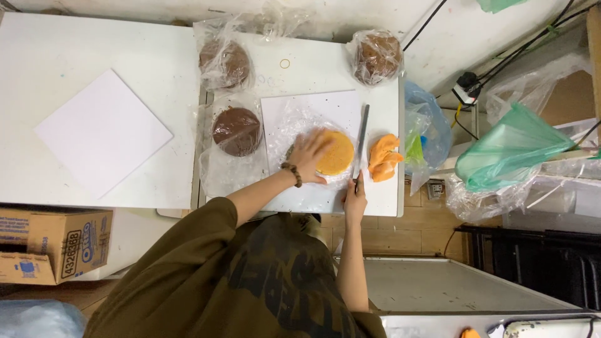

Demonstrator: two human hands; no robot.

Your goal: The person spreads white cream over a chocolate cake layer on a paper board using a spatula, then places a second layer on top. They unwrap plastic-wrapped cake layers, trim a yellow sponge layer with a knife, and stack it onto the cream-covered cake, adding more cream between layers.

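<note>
A round yellow sponge cake lies on clear plastic wrap on a white square board. My left hand, with a bead bracelet on the wrist, rests flat on the cake's left side. My right hand grips the handle of a long knife, whose blade lies along the cake's right edge. A pile of orange cake trimmings sits just right of the knife.
Three brown cakes in plastic wrap lie on the white table. A second white board lies at left. A cardboard box stands lower left; plastic bags and cables crowd the right.
</note>
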